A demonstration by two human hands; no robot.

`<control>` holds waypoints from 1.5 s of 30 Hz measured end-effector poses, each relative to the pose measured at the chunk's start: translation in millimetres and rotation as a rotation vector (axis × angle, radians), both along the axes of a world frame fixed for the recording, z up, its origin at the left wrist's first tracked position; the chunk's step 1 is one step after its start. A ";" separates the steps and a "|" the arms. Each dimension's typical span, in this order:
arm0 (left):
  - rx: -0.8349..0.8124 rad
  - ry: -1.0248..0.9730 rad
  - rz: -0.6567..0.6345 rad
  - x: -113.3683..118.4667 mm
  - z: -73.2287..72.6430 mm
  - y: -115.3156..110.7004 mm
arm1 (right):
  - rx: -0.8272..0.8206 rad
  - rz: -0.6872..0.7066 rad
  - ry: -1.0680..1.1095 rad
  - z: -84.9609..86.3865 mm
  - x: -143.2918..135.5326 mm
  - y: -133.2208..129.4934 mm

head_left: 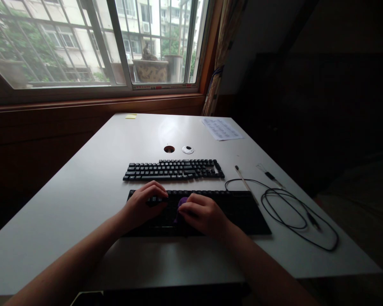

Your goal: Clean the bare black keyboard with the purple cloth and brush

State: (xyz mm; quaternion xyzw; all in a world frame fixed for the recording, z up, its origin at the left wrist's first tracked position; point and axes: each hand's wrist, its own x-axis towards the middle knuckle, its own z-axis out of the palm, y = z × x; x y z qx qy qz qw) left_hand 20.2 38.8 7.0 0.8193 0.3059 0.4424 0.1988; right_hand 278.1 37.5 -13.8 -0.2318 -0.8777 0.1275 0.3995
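Indoors, a right hand (pixel 206 212) is pinching a purple wad (pixel 181 203), likely light, soft and best held bunched, over the nearer keyboard (pixel 241 210), probably stiff and best steadied by its edges, on the tabletop (pixel 70 182); the left hand (pixel 143 203) is resting there, fingers (pixel 156 186) bent, grip unclear.

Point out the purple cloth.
In the head view, the purple cloth is below centre, held by the right hand over the nearer black keyboard.

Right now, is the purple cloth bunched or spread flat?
Bunched: the purple cloth shows as a small clump in the right hand.
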 end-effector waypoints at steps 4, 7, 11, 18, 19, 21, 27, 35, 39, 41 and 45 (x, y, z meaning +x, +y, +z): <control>-0.018 0.000 0.006 -0.2 -0.5 -0.3 | 0.002 0.000 0.003 0.3 0.5 0.1; -0.031 -0.016 -0.006 -0.7 -1.8 0.0 | -0.003 -0.002 -0.009 1.0 1.1 0.0; -0.045 -0.024 -0.001 -1.0 -2.6 0.9 | 0.000 -0.003 -0.004 1.8 1.1 -0.1; -0.087 -0.039 0.000 -2.1 -4.1 1.9 | -0.001 -0.007 -0.005 0.9 0.1 -0.1; -0.092 -0.038 -0.002 -2.4 -4.8 1.9 | -0.004 -0.007 -0.006 1.0 0.1 -0.2; -0.103 -0.034 -0.007 -2.9 -5.7 2.1 | -0.009 -0.006 -0.007 1.6 0.0 -0.4; -0.114 -0.026 -0.019 -3.0 0.3 1.3 | -0.006 -0.005 0.003 1.4 0.4 -0.6; -0.154 -0.034 -0.044 -5.7 0.8 1.5 | -0.012 -0.001 -0.011 -1.3 1.5 -0.4; -0.161 -0.042 -0.054 -5.7 -1.1 2.5 | -0.015 -0.003 -0.003 -0.2 0.6 -0.6; -0.163 -0.042 -0.056 -5.1 -0.4 2.4 | -0.018 0.000 -0.006 0.8 0.3 -0.7; -0.164 -0.048 -0.056 -2.9 2.2 1.5 | -0.007 0.006 -0.003 1.9 0.2 -0.8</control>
